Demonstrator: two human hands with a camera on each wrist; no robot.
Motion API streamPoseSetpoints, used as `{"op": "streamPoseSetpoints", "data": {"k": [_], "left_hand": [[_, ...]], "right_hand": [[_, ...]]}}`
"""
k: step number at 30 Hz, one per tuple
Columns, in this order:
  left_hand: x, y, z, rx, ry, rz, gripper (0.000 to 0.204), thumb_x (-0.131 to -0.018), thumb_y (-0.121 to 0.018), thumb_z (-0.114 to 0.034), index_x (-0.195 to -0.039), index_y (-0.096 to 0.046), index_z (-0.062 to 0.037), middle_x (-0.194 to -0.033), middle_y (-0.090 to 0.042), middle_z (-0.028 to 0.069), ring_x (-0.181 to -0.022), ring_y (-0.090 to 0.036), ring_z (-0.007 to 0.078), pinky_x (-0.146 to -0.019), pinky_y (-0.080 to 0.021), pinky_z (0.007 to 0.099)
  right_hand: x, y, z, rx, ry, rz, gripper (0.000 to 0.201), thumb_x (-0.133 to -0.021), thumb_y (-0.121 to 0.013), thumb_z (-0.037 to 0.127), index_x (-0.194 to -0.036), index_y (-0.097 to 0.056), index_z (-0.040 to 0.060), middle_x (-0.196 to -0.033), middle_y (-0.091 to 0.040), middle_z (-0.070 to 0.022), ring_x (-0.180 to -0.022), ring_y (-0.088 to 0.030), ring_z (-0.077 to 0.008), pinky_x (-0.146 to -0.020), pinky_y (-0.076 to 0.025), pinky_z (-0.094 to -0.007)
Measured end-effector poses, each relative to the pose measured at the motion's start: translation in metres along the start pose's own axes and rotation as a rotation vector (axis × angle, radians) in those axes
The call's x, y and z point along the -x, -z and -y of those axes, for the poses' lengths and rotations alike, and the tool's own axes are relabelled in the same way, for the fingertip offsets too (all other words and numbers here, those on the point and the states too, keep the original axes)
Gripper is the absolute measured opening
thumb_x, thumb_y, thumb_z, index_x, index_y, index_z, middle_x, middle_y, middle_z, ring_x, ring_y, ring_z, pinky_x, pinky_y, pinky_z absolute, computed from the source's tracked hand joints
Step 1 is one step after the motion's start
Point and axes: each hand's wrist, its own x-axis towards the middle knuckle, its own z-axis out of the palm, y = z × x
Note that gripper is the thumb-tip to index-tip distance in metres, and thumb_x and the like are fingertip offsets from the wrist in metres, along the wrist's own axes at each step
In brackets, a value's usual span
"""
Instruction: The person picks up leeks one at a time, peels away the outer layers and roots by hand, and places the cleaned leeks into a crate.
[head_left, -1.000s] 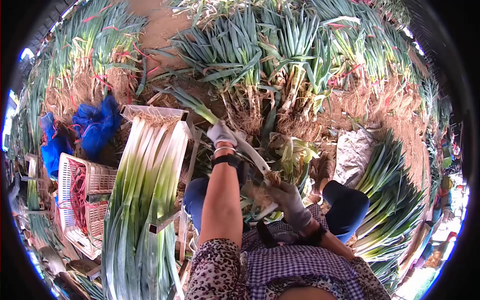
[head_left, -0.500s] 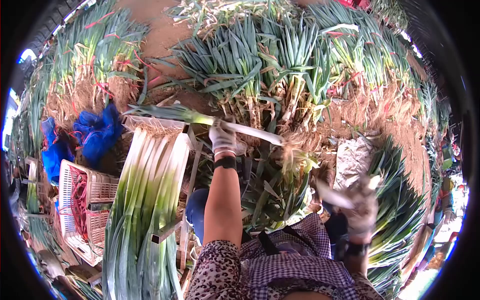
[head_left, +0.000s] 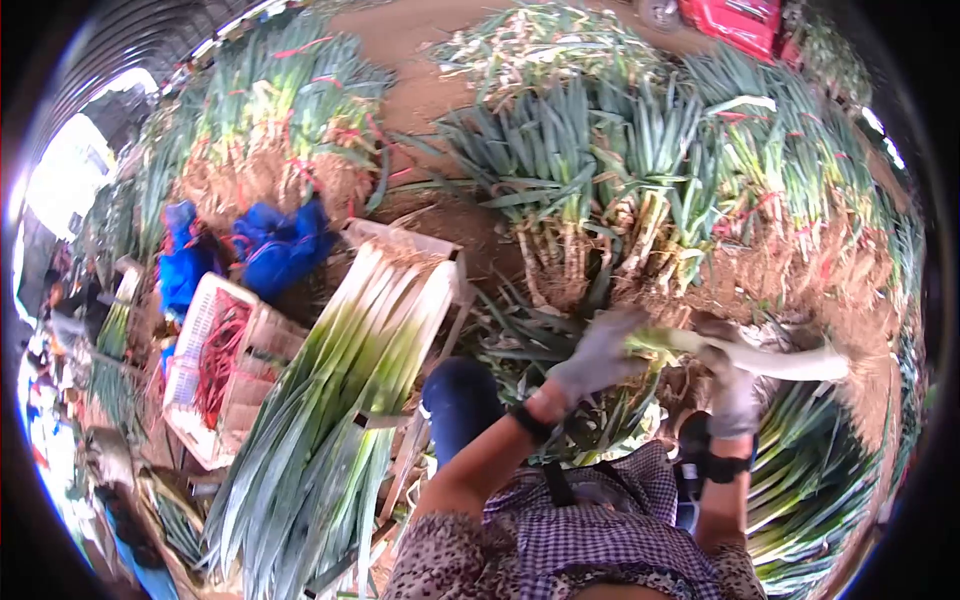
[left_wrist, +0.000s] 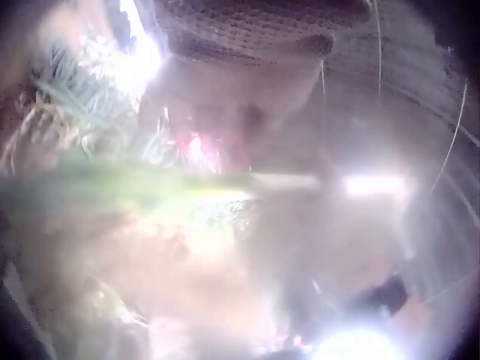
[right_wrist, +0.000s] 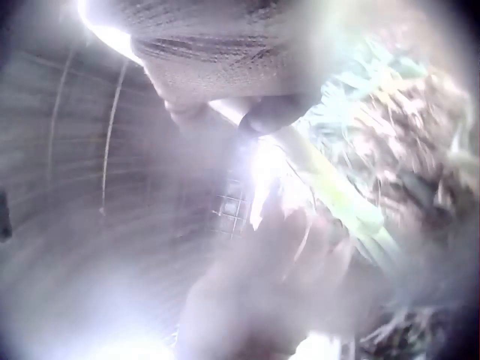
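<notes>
A leek [head_left: 795,362] lies level across the front of the body in the head view, its white shank and shaggy roots pointing right. My gloved left hand [head_left: 595,362], blurred, is at its greener end with the fingers round it. Close beside it my gloved right hand [head_left: 735,398] grips the pale shank from below. In the right wrist view the leek [right_wrist: 330,184] slants down from under the hand. A green, blurred stretch of leek [left_wrist: 142,184] crosses the left wrist view. My hands hide part of its leaves.
At left, a metal rack [head_left: 375,420] carries several trimmed leeks [head_left: 350,340] beside a pale plastic crate [head_left: 185,385] with red ties. Blue bags [head_left: 285,245] lie behind. Rooted leek bundles [head_left: 565,190] stand ahead; more leeks [head_left: 810,490] are heaped at right.
The leek has swung from the left to the right side with my left hand. My right hand, earlier out at the right with a blurred pale thing, now grips the leek. The view has turned left.
</notes>
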Motion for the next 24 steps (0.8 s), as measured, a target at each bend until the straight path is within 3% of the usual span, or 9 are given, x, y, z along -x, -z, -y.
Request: {"op": "streamPoseSetpoints", "data": {"k": [1,4,6,9,12,15,16,19,24], "left_hand": [[-0.007,-0.001,-0.007,0.086,0.052,0.343,0.065,-0.075,-0.075,-0.026,-0.131,-0.052,-0.0031,-0.123,-0.061,0.0169,-0.110,-0.060,0.0304,-0.098,-0.045,0.0382],[-0.037,-0.024,-0.029,0.786,0.140,0.625,0.070,-0.071,-0.078,-0.026,-0.132,-0.052,-0.0039,-0.107,-0.069,0.0139,-0.095,-0.066,0.0245,-0.090,-0.051,0.0323],[-0.062,0.002,-0.079,0.502,0.216,0.558,0.052,-0.072,-0.077,-0.013,-0.121,-0.061,-0.0046,-0.098,-0.069,0.0151,-0.088,-0.067,0.0261,-0.087,-0.053,0.0345],[-0.085,0.086,-0.135,0.124,0.229,0.219,0.026,-0.075,-0.073,-0.017,-0.098,-0.068,-0.0065,-0.086,-0.070,0.0150,-0.076,-0.067,0.0228,-0.069,-0.056,0.0354],[-0.068,0.164,-0.120,-0.556,-0.215,-0.379,0.031,-0.071,-0.069,-0.022,-0.097,-0.058,-0.0092,-0.081,-0.056,0.0065,-0.074,-0.056,0.0245,-0.067,-0.049,0.0390],[-0.014,0.278,-0.161,-1.380,-0.073,-0.383,0.037,-0.072,-0.072,-0.024,-0.105,-0.062,-0.0105,-0.089,-0.060,0.0094,-0.087,-0.058,0.0269,-0.077,-0.045,0.0407],[-0.001,0.305,-0.183,-1.453,0.296,-0.236,0.040,-0.070,-0.074,-0.020,-0.107,-0.062,-0.0105,-0.088,-0.061,0.0116,-0.085,-0.058,0.0296,-0.079,-0.045,0.0420],[0.063,0.352,-0.198,-1.625,0.735,-0.198,0.028,-0.068,-0.071,-0.019,-0.094,-0.061,-0.0112,-0.091,-0.063,0.0120,-0.089,-0.060,0.0319,-0.079,-0.046,0.0453],[0.220,0.347,-0.087,-1.314,1.398,-0.119,0.041,-0.082,-0.064,-0.045,-0.094,-0.061,-0.0065,-0.097,-0.065,0.0160,-0.088,-0.063,0.0351,-0.079,-0.048,0.0494]], "right_hand": [[0.006,0.023,0.019,0.120,0.025,0.094,0.031,-0.079,-0.070,0.030,-0.100,-0.066,0.0068,-0.093,-0.058,-0.0058,-0.078,-0.050,-0.0173,-0.072,-0.042,-0.0323],[-0.002,0.090,0.049,-0.074,0.409,0.346,0.032,-0.082,-0.067,0.037,-0.097,-0.066,0.0088,-0.097,-0.057,-0.0079,-0.081,-0.051,-0.0206,-0.075,-0.043,-0.0357],[-0.014,0.094,0.094,-0.077,0.698,0.440,0.036,-0.089,-0.059,0.039,-0.109,-0.065,0.0093,-0.110,-0.059,-0.0122,-0.092,-0.056,-0.0227,-0.081,-0.045,-0.0365],[-0.014,0.092,0.098,-0.368,0.487,0.099,0.049,-0.094,-0.051,0.042,-0.130,-0.053,0.0095,-0.126,-0.055,-0.0123,-0.092,-0.054,-0.0153,-0.077,-0.046,-0.0284],[-0.022,0.051,0.084,-0.242,0.317,-0.089,0.056,-0.092,-0.054,0.046,-0.135,-0.053,0.0100,-0.117,-0.063,-0.0056,-0.066,-0.044,-0.0040,-0.057,-0.041,-0.0176],[-0.027,0.041,0.002,-0.316,0.210,0.081,0.052,-0.088,-0.057,0.045,-0.126,-0.059,0.0098,-0.108,-0.066,-0.0029,-0.067,-0.051,-0.0067,-0.057,-0.042,-0.0190],[-0.019,0.033,-0.017,-0.306,0.093,0.042,0.046,-0.091,-0.054,0.039,-0.124,-0.059,0.0075,-0.108,-0.066,-0.0036,-0.069,-0.053,-0.0079,-0.059,-0.042,-0.0199],[0.009,0.013,-0.060,-0.395,-0.205,-0.005,0.031,-0.097,-0.047,0.020,-0.117,-0.061,0.0008,-0.106,-0.067,-0.0057,-0.075,-0.058,-0.0115,-0.065,-0.045,-0.0226],[0.017,-0.018,-0.067,-0.537,-0.446,0.026,0.031,-0.091,-0.057,0.022,-0.114,-0.062,0.0025,-0.091,-0.067,-0.0029,-0.064,-0.052,-0.0087,-0.058,-0.040,-0.0218]]}}
